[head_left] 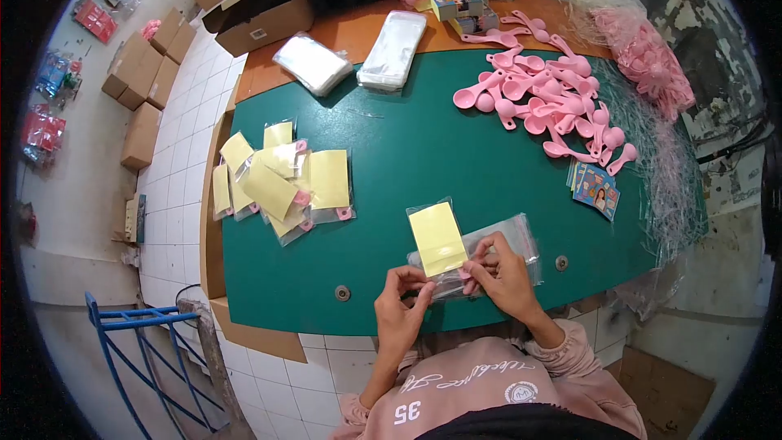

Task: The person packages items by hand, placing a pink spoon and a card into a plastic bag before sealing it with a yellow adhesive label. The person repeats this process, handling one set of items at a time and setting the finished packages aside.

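Note:
A clear plastic bag with a yellow card inside lies before me, near the table's front edge. A bit of pink, probably a spoon handle, shows at its lower right corner. My left hand is closed, thumb and finger pinching the lower left edge of the bag. On the other side, my right hand pinches the lower right corner by the pink part. Several flat clear bags lie under and beside my right hand. What the fingertips grip is partly hidden.
Filled bags with yellow cards lie in a heap on the left of the green table. Pink spoons are piled at the right, by printed cards. Stacks of clear bags lie at the back near an open carton.

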The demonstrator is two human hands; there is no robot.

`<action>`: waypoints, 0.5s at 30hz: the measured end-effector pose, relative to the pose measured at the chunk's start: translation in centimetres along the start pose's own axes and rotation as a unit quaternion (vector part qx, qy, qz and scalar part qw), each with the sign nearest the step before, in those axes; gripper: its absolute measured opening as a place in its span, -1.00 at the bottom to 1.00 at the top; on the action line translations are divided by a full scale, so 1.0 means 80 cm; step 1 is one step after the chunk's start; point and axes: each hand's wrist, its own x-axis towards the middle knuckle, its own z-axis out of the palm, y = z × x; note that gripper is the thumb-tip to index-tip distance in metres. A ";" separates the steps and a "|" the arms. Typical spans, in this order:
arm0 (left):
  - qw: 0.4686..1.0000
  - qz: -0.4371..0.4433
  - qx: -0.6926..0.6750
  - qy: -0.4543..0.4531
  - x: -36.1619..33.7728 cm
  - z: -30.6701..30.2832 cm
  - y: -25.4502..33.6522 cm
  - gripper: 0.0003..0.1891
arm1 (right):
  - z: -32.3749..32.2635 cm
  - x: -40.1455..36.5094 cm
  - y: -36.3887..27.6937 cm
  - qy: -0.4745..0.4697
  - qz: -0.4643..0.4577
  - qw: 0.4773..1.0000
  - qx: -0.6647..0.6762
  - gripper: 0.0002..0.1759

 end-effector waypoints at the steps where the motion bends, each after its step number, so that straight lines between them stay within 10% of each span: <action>1: 1.000 0.000 0.001 0.002 0.000 -0.002 0.000 -0.85 | 0.000 0.000 0.002 0.005 0.001 1.000 0.001 -0.84; 15: 0.996 0.020 0.042 -0.076 0.015 -0.001 0.004 -0.73 | 0.000 -0.001 -0.005 -0.020 0.009 0.999 -0.026 -0.61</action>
